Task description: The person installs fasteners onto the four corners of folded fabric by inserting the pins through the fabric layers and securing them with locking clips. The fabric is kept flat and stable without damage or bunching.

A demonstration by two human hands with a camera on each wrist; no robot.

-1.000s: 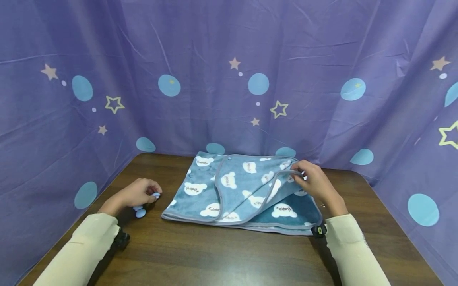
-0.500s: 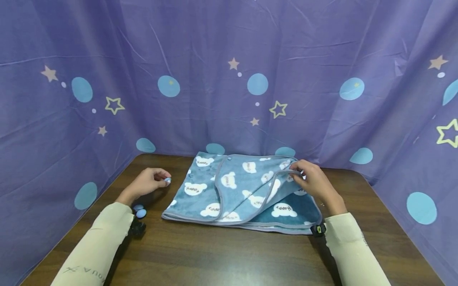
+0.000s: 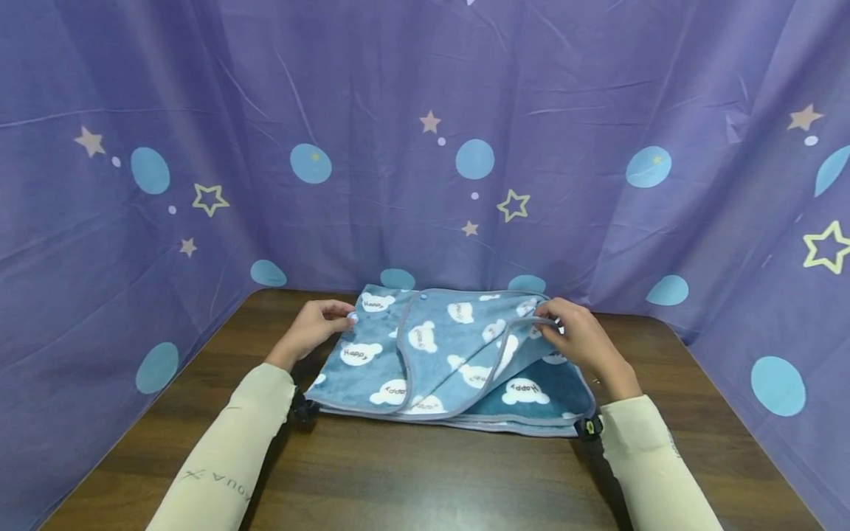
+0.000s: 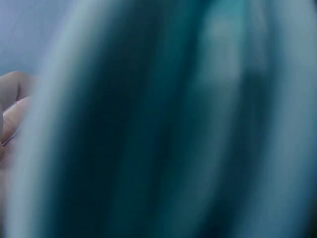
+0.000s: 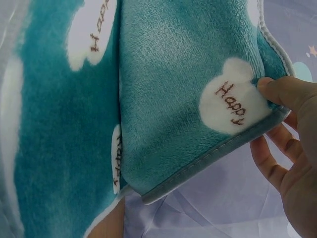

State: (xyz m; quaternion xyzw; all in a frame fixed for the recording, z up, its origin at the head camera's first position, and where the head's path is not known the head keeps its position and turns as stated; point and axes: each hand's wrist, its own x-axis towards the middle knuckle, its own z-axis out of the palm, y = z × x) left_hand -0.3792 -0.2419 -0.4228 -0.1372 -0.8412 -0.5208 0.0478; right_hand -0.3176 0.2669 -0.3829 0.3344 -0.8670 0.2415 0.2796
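Observation:
A folded teal fleece blanket [image 3: 434,365] with white bear heads and "Happy" lettering lies on the table, one flap partly turned back. My right hand [image 3: 578,335] pinches the flap's grey-bound edge between thumb and fingers. The right wrist view has this blanket corner [image 5: 188,124] lifted, with the thumb [image 5: 282,91] on top of it and the fingers beneath. At the blanket's left edge, my left hand [image 3: 315,328] pinches a small light-blue oval piece [image 3: 353,318], mostly covered by the fingertips. Blurred blanket [image 4: 148,124] fills most of the left wrist view.
The brown wooden table [image 3: 412,472] has bare wood in front of the blanket. A purple curtain [image 3: 372,110] with stars and blue ovals closes off the back and both sides. A dark wrist camera [image 3: 303,407] sits against the blanket's front left corner.
My left hand has carried the light-blue piece right and up to the blanket's left edge. Two similar pieces on the table are now hidden behind my left arm. The right hand keeps its pinch.

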